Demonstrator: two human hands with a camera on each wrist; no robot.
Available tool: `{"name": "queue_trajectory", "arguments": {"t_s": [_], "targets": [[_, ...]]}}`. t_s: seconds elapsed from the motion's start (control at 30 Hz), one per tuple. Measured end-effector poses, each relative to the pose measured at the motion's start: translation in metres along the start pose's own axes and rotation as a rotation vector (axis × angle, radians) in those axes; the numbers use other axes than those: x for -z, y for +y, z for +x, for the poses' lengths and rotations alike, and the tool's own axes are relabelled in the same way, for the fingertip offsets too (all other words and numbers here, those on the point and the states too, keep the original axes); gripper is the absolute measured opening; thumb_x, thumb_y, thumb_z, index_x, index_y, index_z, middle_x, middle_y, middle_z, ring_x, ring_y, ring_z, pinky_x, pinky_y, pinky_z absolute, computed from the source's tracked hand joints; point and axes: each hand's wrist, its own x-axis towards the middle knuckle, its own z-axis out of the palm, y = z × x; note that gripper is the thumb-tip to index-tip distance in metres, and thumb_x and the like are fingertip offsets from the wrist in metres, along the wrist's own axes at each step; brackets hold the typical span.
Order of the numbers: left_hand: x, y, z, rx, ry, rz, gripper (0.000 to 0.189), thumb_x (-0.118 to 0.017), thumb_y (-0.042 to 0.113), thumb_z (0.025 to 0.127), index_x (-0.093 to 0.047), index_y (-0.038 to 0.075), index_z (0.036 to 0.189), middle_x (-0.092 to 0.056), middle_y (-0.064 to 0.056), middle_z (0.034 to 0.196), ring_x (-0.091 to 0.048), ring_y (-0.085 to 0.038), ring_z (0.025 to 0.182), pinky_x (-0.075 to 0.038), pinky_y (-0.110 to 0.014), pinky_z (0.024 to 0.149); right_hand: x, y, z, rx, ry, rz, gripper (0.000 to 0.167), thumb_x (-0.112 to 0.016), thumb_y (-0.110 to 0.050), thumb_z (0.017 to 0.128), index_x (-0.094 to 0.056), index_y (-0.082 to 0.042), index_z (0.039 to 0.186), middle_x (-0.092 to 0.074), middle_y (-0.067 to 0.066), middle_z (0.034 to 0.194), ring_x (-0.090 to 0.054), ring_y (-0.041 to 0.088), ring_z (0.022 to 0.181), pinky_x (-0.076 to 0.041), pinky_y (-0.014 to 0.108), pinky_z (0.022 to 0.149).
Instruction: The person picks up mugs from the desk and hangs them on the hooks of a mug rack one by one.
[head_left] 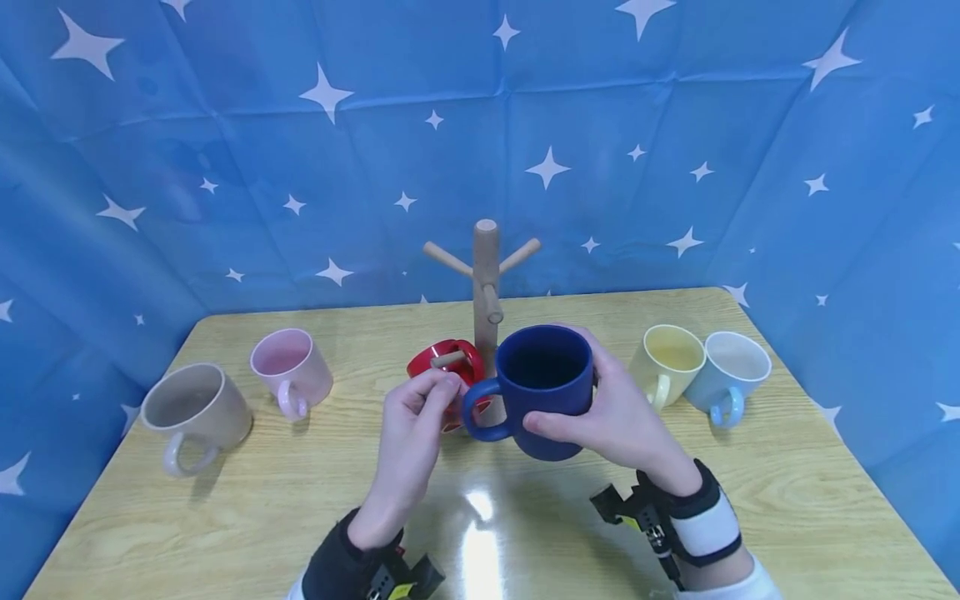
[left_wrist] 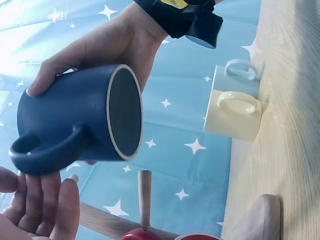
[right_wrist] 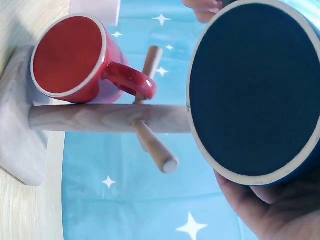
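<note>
The right hand [head_left: 633, 421] holds the dark blue mug [head_left: 551, 417] above the tabletop [head_left: 300, 517], fingers curled round its body. The left hand [head_left: 408, 429] has loosely bent fingers beside the handle; whether they touch is unclear. A wooden stand [head_left: 486, 250] rises behind, toward the far edge; yellow mug [head_left: 660, 367] and light blue mug [head_left: 723, 383] near the right edge. The left hand partly hides the red mug [head_left: 427, 360].

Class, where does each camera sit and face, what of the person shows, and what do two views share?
Head: on the head, facing forward and down at the table; left hand and right hand show.
Left wrist: worn there, facing the dark blue mug; both hands show.
Right wrist: worn there, facing that mug's base and the wooden rack; both hands show partly.
Shared: both wrist views show the red mug.
</note>
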Motion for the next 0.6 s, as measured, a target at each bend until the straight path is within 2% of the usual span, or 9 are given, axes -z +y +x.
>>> {"name": "queue_trajectory", "arguments": {"t_s": [0.07, 0.13, 0.17, 0.27, 0.37, 0.47, 0.6], "targets": [[0.000, -0.001, 0.000, -0.015, 0.021, 0.007, 0.027, -0.053, 0.008, 0.107, -0.066, -0.015, 0.103, -0.072, 0.011, 0.078, -0.072, -0.010, 0.076, -0.062, -0.022, 0.079, 0.004, -0.001, -0.001, -0.009, 0.005, -0.005, 0.077, -0.089, -0.025, 0.082, -0.051, -0.009, 0.146, -0.065, 0.016, 0.139, -0.064, 0.035, 0.122, -0.056, 0.048, 0.098], [0.000, -0.003, 0.001, -0.075, 0.046, 0.034, 0.023, -0.055, 0.006, 0.106, -0.067, -0.013, 0.102, -0.073, 0.008, 0.079, -0.071, -0.008, 0.076, -0.061, -0.021, 0.077, 0.008, -0.002, -0.002, -0.007, 0.017, -0.009, 0.076, -0.089, -0.025, 0.083, -0.051, -0.008, 0.146, -0.065, 0.018, 0.138, -0.064, 0.035, 0.122, -0.057, 0.046, 0.097], [0.001, -0.004, 0.001, -0.134, 0.057, 0.069, 0.020, -0.057, 0.005, 0.105, -0.068, -0.012, 0.101, -0.073, 0.005, 0.079, -0.070, -0.007, 0.076, -0.061, -0.021, 0.077, 0.010, -0.002, -0.002, -0.002, 0.026, -0.006, 0.075, -0.089, -0.024, 0.083, -0.052, -0.007, 0.146, -0.066, 0.019, 0.138, -0.064, 0.036, 0.121, -0.057, 0.046, 0.096], [0.003, -0.006, 0.001, -0.365, 0.107, 0.216, 0.009, -0.063, 0.000, 0.099, -0.071, -0.006, 0.098, -0.075, -0.007, 0.081, -0.069, -0.005, 0.076, -0.060, -0.021, 0.076, 0.015, -0.004, -0.003, -0.013, 0.052, 0.010, 0.071, -0.086, -0.021, 0.084, -0.053, -0.005, 0.145, -0.066, 0.020, 0.136, -0.064, 0.037, 0.119, -0.058, 0.045, 0.095], [0.007, -0.006, 0.003, -0.557, 0.173, 0.348, 0.010, -0.067, -0.002, 0.094, -0.074, -0.002, 0.101, -0.078, -0.016, 0.088, -0.069, -0.002, 0.082, -0.060, -0.018, 0.078, 0.019, -0.002, -0.004, -0.040, 0.077, 0.030, 0.068, -0.083, -0.020, 0.087, -0.053, -0.004, 0.145, -0.065, 0.022, 0.136, -0.063, 0.038, 0.119, -0.058, 0.045, 0.095], [0.010, -0.002, 0.006, -0.629, 0.206, 0.358, 0.016, -0.067, -0.002, 0.092, -0.074, -0.002, 0.107, -0.079, -0.018, 0.097, -0.069, 0.000, 0.091, -0.059, -0.014, 0.081, 0.022, 0.001, -0.006, -0.080, 0.100, 0.044, 0.067, -0.079, -0.021, 0.089, -0.051, -0.004, 0.147, -0.064, 0.023, 0.138, -0.062, 0.036, 0.120, -0.057, 0.045, 0.096], [0.008, 0.005, 0.015, -0.673, 0.188, 0.315, 0.025, -0.068, -0.003, 0.091, -0.070, -0.005, 0.116, -0.077, -0.021, 0.108, -0.070, -0.004, 0.103, -0.059, -0.014, 0.087, 0.027, 0.006, -0.012, -0.146, 0.125, 0.072, 0.064, -0.074, -0.021, 0.092, -0.048, -0.004, 0.149, -0.062, 0.023, 0.140, -0.061, 0.031, 0.120, -0.057, 0.042, 0.096]]}}
